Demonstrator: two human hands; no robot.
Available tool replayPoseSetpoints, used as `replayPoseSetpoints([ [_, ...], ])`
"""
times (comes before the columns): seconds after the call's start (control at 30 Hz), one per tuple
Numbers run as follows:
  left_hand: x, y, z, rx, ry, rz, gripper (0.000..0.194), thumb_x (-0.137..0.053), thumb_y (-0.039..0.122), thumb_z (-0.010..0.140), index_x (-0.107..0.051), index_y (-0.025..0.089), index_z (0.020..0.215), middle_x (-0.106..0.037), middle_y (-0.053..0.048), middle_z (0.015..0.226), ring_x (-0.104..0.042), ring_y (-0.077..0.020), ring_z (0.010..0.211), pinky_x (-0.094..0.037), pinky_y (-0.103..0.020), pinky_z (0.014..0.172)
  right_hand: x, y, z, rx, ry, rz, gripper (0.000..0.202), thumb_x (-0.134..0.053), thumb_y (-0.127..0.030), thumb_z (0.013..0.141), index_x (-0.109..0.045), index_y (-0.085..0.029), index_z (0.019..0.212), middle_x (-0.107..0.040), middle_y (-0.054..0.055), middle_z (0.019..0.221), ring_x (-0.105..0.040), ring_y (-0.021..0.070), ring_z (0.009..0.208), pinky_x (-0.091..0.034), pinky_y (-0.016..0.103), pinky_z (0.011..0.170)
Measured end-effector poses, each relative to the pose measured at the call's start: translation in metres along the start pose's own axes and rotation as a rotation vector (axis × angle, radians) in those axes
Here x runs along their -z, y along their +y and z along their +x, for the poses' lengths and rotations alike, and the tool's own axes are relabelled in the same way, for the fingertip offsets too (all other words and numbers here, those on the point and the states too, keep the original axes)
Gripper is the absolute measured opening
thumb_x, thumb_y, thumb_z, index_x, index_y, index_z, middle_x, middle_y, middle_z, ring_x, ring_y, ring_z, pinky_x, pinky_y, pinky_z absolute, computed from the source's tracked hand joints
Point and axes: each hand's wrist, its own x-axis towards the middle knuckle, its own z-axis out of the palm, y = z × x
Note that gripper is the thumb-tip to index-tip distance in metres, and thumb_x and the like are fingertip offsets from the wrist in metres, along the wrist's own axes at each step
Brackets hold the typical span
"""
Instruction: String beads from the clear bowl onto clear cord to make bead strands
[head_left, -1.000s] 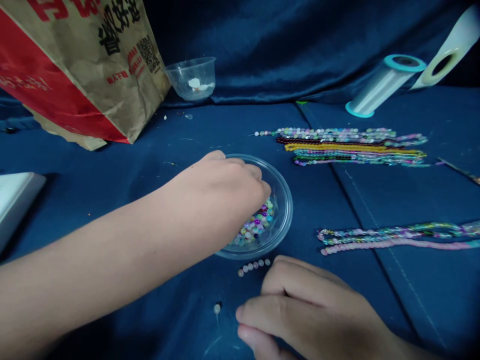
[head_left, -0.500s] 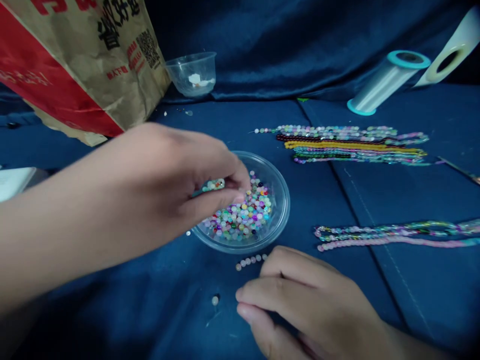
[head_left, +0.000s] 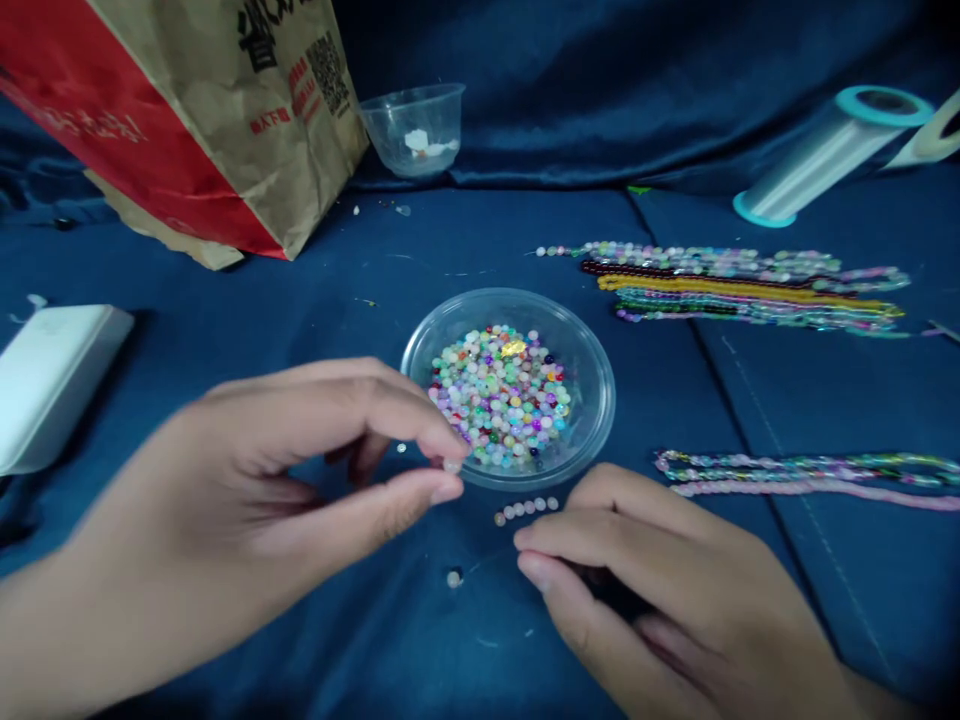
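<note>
My left hand (head_left: 322, 470) pinches a small pale bead (head_left: 452, 465) between thumb and forefinger, just off the near left rim of a clear plastic bowl (head_left: 604, 425). Inside the bowl lie many small mixed-colour beads (head_left: 495, 395). My right hand (head_left: 660, 590) is closed at the fingertips to the right, where a faint clear thread (head_left: 491, 560) seems to run out from them. A short row of pale pink beads (head_left: 529, 508) lies between that hand and the bowl. One loose bead (head_left: 454, 578) rests on the cloth to the left of the right fingertips.
Several finished bead strands (head_left: 750, 285) lie at the right, with more strands (head_left: 810, 470) nearer. A thread spool (head_left: 832, 160) stands behind them. At the back are a paper bag (head_left: 247, 150) and a clear cup (head_left: 416, 130); a white box (head_left: 64, 385) sits left.
My left hand has come out of the bowl toward the near left, now with a bead between its fingertips. My right hand keeps its pinch near the bead row. The view has shifted slightly.
</note>
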Motion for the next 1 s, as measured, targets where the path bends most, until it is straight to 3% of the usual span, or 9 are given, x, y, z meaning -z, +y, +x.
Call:
replayPoseSetpoints([
  [0.17, -0.013, -0.002, -0.008, 0.021, -0.029, -0.136, 0.007, -0.085, 0.019, 0.096, -0.084, 0.023, 0.101, -0.081, -0.001, 0.098, -0.065, -0.0089, 0.070, -0.057, -0.020, 0.065, 0.005, 0.004, -0.001, -0.006, -0.009, -0.173, 0.019, -0.070, -0.013, 0.101, -0.080, -0.028, 0.108, -0.078, -0.002, 0.087, -0.076, 0.0104, 0.070, -0.061, 0.019, 0.064],
  [0.37, -0.018, -0.010, -0.009, -0.042, 0.026, -0.215, 0.008, -0.084, 0.016, 0.094, -0.084, 0.021, 0.101, -0.082, -0.004, 0.098, -0.058, -0.0098, 0.063, -0.056, -0.025, 0.060, 0.010, 0.004, 0.000, 0.044, -0.016, -0.247, 0.016, -0.072, -0.018, 0.102, -0.080, -0.030, 0.110, -0.079, -0.002, 0.086, -0.077, 0.0137, 0.067, -0.061, 0.023, 0.058],
  [0.6, -0.020, -0.013, -0.011, -0.072, 0.050, -0.237, 0.007, -0.085, 0.019, 0.095, -0.084, 0.019, 0.103, -0.083, -0.004, 0.098, -0.060, -0.0101, 0.062, -0.055, -0.027, 0.058, 0.010, 0.002, -0.002, 0.076, 0.007, -0.239, 0.024, -0.071, -0.014, 0.102, -0.078, -0.032, 0.117, -0.077, -0.003, 0.088, -0.076, 0.0116, 0.069, -0.060, 0.022, 0.062],
  [0.73, -0.021, -0.012, -0.010, -0.114, 0.065, -0.202, 0.009, -0.088, 0.018, 0.094, -0.084, 0.020, 0.102, -0.084, -0.003, 0.096, -0.069, -0.0115, 0.068, -0.054, -0.024, 0.056, 0.011, -0.003, 0.000, 0.117, 0.023, -0.243, 0.021, -0.072, -0.014, 0.101, -0.079, -0.030, 0.113, -0.076, -0.003, 0.085, -0.074, 0.0116, 0.068, -0.059, 0.022, 0.062],
  [0.9, -0.024, -0.008, -0.013, -0.170, 0.037, -0.164, 0.018, -0.089, 0.011, 0.092, -0.083, 0.022, 0.105, -0.085, -0.002, 0.099, -0.081, -0.0134, 0.088, -0.066, -0.022, 0.080, 0.008, -0.008, 0.004, 0.110, 0.072, -0.240, 0.019, -0.072, -0.012, 0.098, -0.082, -0.027, 0.104, -0.073, -0.004, 0.078, -0.071, 0.0075, 0.064, -0.059, 0.016, 0.063],
  [1.0, -0.023, -0.007, -0.012, -0.199, 0.030, -0.171, 0.014, -0.087, 0.011, 0.094, -0.083, 0.020, 0.104, -0.085, -0.003, 0.097, -0.081, -0.0133, 0.087, -0.067, -0.022, 0.083, 0.007, -0.008, 0.004, 0.115, 0.059, -0.246, 0.019, -0.072, -0.011, 0.097, -0.082, -0.026, 0.102, -0.075, -0.004, 0.080, -0.072, 0.0069, 0.065, -0.058, 0.015, 0.063],
])
